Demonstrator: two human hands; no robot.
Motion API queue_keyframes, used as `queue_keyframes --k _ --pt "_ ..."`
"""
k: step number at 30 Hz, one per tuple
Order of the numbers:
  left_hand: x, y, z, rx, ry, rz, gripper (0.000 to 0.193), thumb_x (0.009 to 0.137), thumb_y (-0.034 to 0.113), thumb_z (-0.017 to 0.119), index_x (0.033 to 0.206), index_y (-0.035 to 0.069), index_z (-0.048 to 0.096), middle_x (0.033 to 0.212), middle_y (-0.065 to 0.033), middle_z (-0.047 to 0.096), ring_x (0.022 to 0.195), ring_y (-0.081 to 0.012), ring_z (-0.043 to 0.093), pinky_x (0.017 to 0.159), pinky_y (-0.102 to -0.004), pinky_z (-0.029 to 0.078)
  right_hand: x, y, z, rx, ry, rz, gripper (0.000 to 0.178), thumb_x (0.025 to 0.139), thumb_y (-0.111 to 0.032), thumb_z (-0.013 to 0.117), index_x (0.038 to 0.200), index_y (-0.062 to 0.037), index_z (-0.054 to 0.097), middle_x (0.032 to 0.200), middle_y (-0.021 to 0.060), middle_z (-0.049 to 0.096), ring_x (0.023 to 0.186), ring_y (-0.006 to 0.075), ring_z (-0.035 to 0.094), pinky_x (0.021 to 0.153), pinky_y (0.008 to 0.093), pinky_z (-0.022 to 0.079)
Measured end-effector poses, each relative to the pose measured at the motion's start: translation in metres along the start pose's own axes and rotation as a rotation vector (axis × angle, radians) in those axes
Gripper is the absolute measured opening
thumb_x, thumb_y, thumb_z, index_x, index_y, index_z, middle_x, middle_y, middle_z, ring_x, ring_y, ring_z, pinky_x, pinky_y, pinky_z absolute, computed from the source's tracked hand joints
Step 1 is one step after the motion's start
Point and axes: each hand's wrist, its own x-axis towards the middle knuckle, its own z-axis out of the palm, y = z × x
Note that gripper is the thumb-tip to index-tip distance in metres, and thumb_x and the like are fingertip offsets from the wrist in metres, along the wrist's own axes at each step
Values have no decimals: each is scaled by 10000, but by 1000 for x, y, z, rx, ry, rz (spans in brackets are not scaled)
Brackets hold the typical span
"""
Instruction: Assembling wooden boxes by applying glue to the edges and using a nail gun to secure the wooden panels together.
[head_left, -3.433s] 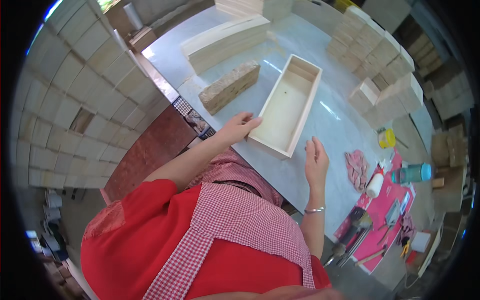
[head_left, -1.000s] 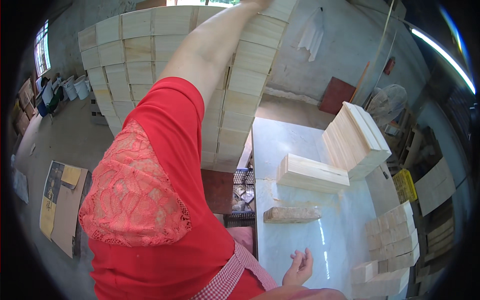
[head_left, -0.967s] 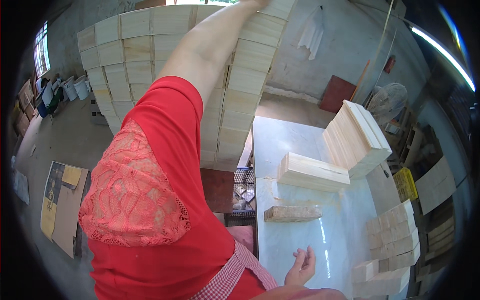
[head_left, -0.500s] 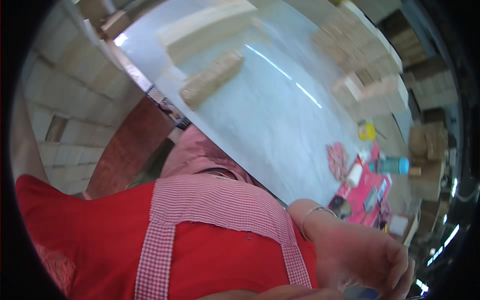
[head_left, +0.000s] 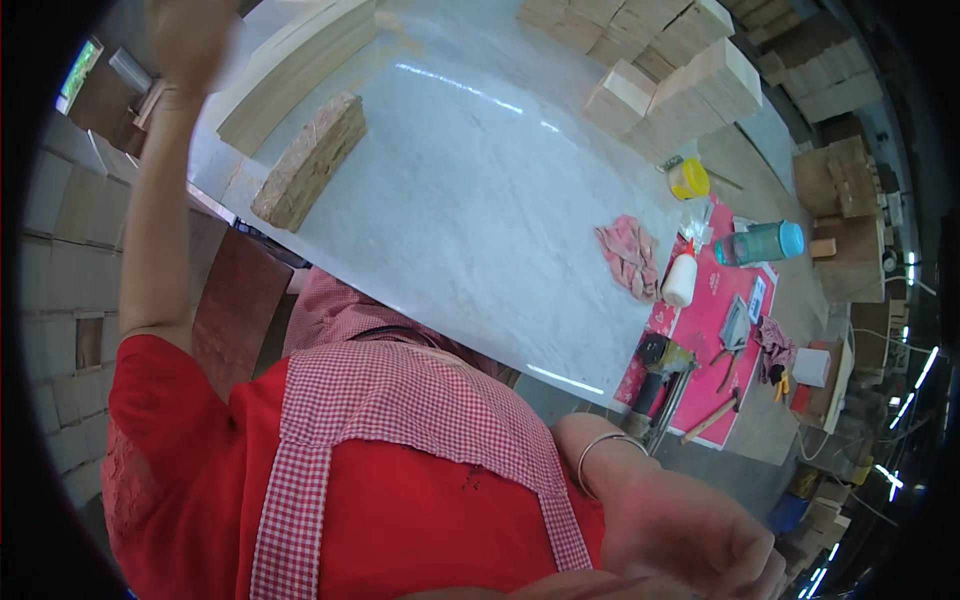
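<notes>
My left hand [head_left: 195, 40] is stretched far out at the top left, smeared by motion, its fingertips cut off by the picture's edge. Near it on the pale marbled table [head_left: 480, 200] stands a long, slightly curved light-wood piece [head_left: 295, 75]. A rough brown wooden block [head_left: 312, 160] lies closer to me, touched by neither hand. My right hand [head_left: 690, 520], with a silver bangle on its wrist, is close to the camera at the lower right. Its fingers curl inward; anything inside them is hidden.
Pale wooden blocks [head_left: 690, 90] stand stacked at the back right. A pink cloth [head_left: 630, 258], a white glue bottle [head_left: 680, 280], a yellow-lidded jar [head_left: 688, 178] and a teal water bottle [head_left: 762, 243] are at the right. A pink mat [head_left: 690, 340] bears a hammer [head_left: 712, 417] and other tools.
My left arm has swung up and forward from the left edge, bringing its hand into view. The view has shifted and sharpened; the table things appear farther left. My right hand stays curled.
</notes>
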Motion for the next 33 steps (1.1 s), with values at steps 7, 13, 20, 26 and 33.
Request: queue_keyframes --k 7,13,20,26,33 --pt "-37 66 79 -374 -241 -269 331 965 227 573 1255 69 597 1087 -70 634 1017 -201 600 854 -344 490 -12 13 -23 -52 46 -67 386 922 -118 517 1295 -18 507 1337 47 485 1157 219 480 933 345 393" --pt "-71 172 176 -1165 -1002 -1165 526 940 400 612 1317 40 546 1190 -84 591 1173 -186 524 1012 -377 403 -79 82 -88 -613 263 446 308 957 -308 501 1083 -48 607 1018 111 603 1019 211 560 871 346 451" --pt "-67 289 315 -1274 -1436 -1609 757 857 547 658 1365 14 480 1345 -136 520 1263 -282 485 1068 -463 364 -283 199 -255 -1212 214 1307 418 996 -383 481 1022 14 608 1002 125 632 894 196 586 787 349 467" --pt "-102 305 356 -1567 -1620 -1550 689 828 508 710 1310 42 549 1317 -151 586 1163 -275 582 943 -403 490 -299 225 -239 -1249 255 1379 474 986 -417 502 925 39 615 847 108 628 811 202 584 753 341 458" --pt "-86 266 306 -1555 -1726 -1575 692 821 498 717 1325 57 542 1292 -114 596 1152 -228 580 957 -378 473 -290 200 -217 -979 275 1587 479 982 -430 517 963 31 646 877 91 667 816 157 605 737 299 477"
